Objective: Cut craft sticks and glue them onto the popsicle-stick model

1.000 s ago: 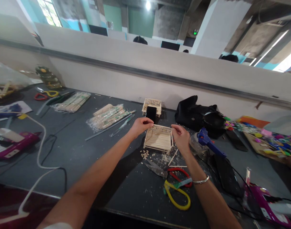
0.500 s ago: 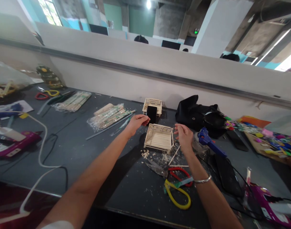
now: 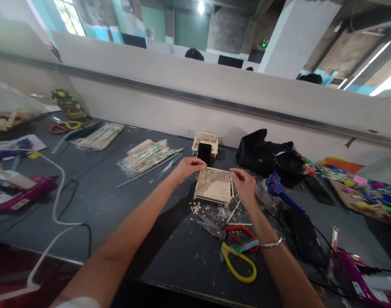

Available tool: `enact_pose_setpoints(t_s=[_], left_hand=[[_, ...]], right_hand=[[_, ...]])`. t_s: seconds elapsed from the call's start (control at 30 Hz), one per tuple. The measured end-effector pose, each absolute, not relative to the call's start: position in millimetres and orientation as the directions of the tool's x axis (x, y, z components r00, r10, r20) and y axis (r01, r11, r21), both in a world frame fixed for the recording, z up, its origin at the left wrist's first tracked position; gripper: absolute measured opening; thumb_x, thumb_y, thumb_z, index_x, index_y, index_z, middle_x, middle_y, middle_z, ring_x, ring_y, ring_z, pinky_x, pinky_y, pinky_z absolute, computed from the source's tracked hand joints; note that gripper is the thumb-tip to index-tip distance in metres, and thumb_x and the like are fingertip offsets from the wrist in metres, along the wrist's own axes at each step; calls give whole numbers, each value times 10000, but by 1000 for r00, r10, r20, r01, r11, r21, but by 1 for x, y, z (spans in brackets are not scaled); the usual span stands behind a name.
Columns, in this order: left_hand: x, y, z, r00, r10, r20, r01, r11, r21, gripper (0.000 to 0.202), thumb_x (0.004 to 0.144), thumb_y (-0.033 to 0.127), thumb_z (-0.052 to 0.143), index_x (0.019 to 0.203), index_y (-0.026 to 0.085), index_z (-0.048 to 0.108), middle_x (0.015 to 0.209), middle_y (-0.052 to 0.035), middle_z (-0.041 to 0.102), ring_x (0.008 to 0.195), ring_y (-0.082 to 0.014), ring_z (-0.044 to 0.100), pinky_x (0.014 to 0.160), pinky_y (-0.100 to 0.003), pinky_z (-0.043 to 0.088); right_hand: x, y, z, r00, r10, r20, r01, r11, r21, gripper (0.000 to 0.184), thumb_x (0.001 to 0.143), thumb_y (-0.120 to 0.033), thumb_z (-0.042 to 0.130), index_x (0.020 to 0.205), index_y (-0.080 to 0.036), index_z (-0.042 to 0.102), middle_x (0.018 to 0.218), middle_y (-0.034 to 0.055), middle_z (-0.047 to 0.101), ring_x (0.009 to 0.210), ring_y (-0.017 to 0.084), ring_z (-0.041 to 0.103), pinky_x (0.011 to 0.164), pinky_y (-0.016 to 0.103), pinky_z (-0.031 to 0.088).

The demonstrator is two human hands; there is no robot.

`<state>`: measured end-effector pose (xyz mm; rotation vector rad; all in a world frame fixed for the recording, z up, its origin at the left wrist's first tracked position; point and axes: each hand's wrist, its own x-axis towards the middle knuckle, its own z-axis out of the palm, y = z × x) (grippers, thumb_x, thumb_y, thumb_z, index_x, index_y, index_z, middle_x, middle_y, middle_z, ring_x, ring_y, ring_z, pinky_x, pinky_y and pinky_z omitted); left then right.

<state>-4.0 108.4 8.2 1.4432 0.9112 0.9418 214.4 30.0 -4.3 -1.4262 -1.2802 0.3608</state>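
A miniature wooden bench, built of thin pale sticks with a slatted seat and a latticed back, stands on the dark table before me. My left hand pinches the left end of its top back rail. At the rail's right end, my right hand is closed in a pinch too. Whether the rail is a loose stick, I cannot tell. Behind it, a phone leans against a second small wooden model. Cut wood bits and scissors with red and yellow handles lie in front.
Bagged sticks lie at the left, near a purple device with a white cable. On the right are a black bag, a blue glue gun and colourful craft pieces. A partition wall runs behind.
Both hands have moved inward onto the ends of the bench's back rail; before, they were held apart on either side of it. The bench stays in place.
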Motion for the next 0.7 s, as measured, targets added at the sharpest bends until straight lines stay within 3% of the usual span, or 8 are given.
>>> enact_pose_setpoints(t_s=[0.2, 0.7], left_hand=[[0, 108, 4, 330, 934, 141, 130, -193, 973, 199, 624, 324, 740, 749, 172, 767, 662, -3, 693, 658, -148, 575, 640, -269, 434], [6, 103, 4, 285, 933, 220, 163, -274, 948, 113, 659, 277, 694, 678, 176, 740, 661, -3, 690, 649, -149, 574, 630, -257, 438]], right_hand=[[215, 33, -9, 347, 815, 464, 526, 241, -816, 244, 728, -387, 593, 772, -219, 764, 818, 54, 775, 707, 214, 681, 651, 335, 552], [213, 34, -11, 328, 794, 512, 592, 250, -766, 231, 754, -380, 565, 742, -232, 742, 765, 44, 756, 681, 202, 662, 655, 326, 531]])
